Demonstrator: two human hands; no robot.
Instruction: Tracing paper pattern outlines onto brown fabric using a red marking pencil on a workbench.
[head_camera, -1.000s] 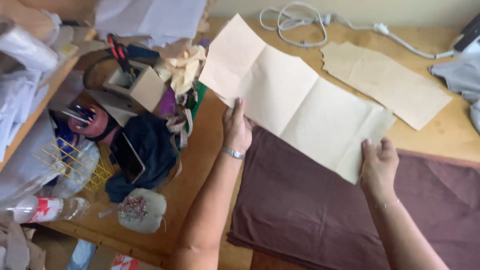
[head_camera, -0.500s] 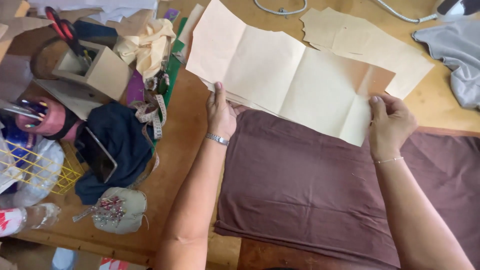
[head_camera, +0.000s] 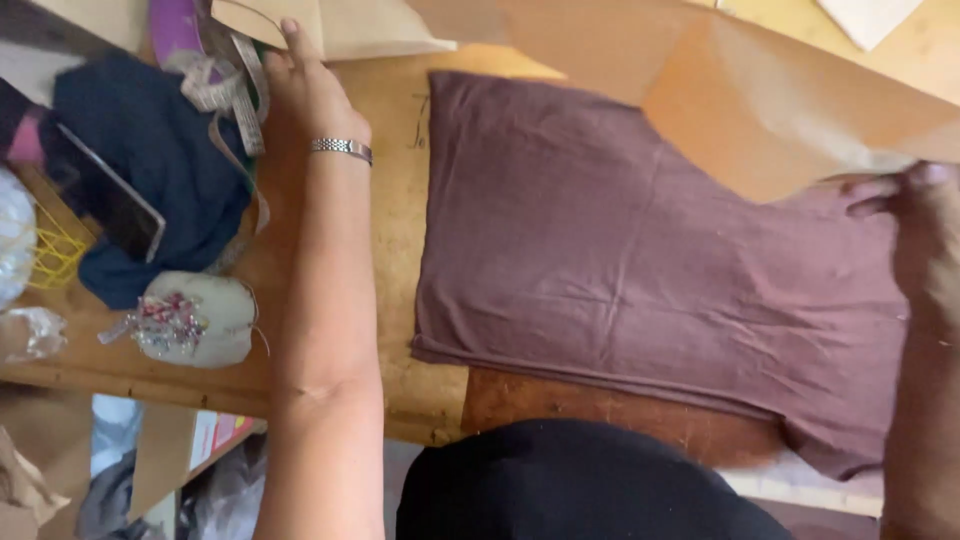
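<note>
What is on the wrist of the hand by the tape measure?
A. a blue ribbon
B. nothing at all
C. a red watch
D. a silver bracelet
D: a silver bracelet circles the wrist of the left hand, which lies near the tape measure at the top of the wooden table.

Both forearms are bare, with no sleeves showing anywhere along them. The left hand (head_camera: 315, 95) wears a silver metal bracelet (head_camera: 340, 149) of small linked segments, sitting at the wrist just behind the fingers (head_camera: 292, 38). The right hand (head_camera: 925, 230) carries no ring on the fingers that show; its wrist lies at the picture's edge. Below, between the two arms, a rounded mass of black clothing (head_camera: 580, 485) covers the person's body.
</note>
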